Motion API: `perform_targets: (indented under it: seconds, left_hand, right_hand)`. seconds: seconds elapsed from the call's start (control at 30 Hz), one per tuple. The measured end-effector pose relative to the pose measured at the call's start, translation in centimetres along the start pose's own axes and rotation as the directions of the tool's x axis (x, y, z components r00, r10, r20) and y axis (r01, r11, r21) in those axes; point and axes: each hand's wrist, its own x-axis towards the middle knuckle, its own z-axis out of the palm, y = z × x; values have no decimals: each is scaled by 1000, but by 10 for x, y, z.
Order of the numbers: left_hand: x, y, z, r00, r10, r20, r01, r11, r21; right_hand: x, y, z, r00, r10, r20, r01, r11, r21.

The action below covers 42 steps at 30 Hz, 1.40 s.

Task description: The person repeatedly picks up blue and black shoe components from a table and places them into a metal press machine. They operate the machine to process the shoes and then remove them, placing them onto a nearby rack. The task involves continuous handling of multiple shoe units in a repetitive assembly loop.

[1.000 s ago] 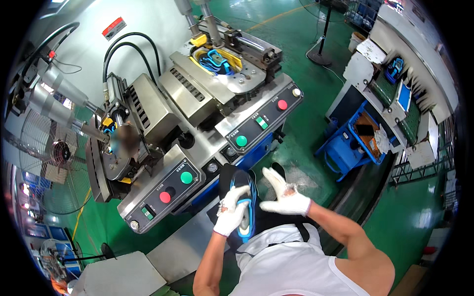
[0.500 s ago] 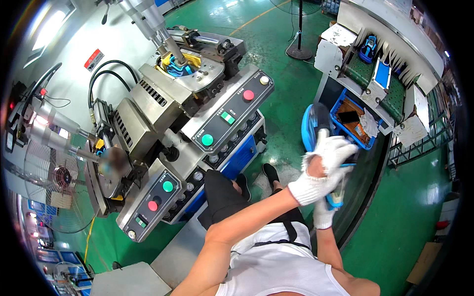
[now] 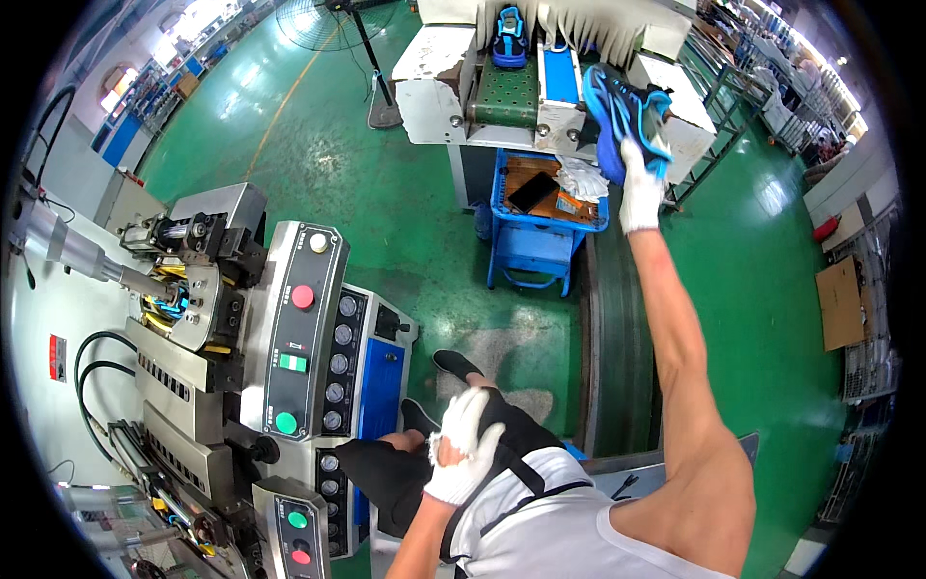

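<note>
Change: since half a second ago the right hand [image 3: 640, 198] has stretched far up and away from the body with the blue shoe [image 3: 622, 114], while the left hand [image 3: 465, 446] has let go and dropped back near the waist.
Right fingers: gloved in white, clenched on the lower end of the blue shoe.
Left fingers: gloved in white, loosely curled, grasping nothing, resting against the dark apron [image 3: 502, 434].
Shoe position: held over the right edge of the white conveyor station [image 3: 434, 72], above the blue cart [image 3: 540, 232].
Shoe axis: long axis runs up and slightly left from the hand; whether toe or heel leads, I cannot tell.
Signs: small red rectangular label [image 3: 58, 357] on the pale machine housing at far left; flat brown cardboard piece [image 3: 842, 304] lying on the green floor [image 3: 386, 193] at far right.
Containers: the cart's top tray holds a dark flat rectangular object [image 3: 532, 192] and crumpled white cloth [image 3: 584, 179].
Conveyor: a second blue shoe [image 3: 509, 24] sits on the green belt [image 3: 508, 92].
Control panel [image 3: 301, 338]: red and green buttons.
</note>
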Motion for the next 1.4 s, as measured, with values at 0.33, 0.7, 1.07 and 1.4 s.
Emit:
perform_targets:
  seconds: [0.33,0.7,1.07,1.4]
  left_hand:
    - [-91,-46,7,850,-500,-165,481,865,-142]
    - [-94,-50,3,692,-716,-92,620,654,-433]
    - [-278,-29,-17,310,-791,-528,774,532,-343]
    - [-639,144,137,-847,-356,-393,528,-482,-700]
  right_hand:
    - [210,75,104,992,126,17,-55,551,-832]
    - [111,82,86,936,-287,206,351,807,-475]
    - [-401,36,3,-125,488,864,-365,787,-497]
    - [-498,-63,59,-593,226,773,187,972,-141]
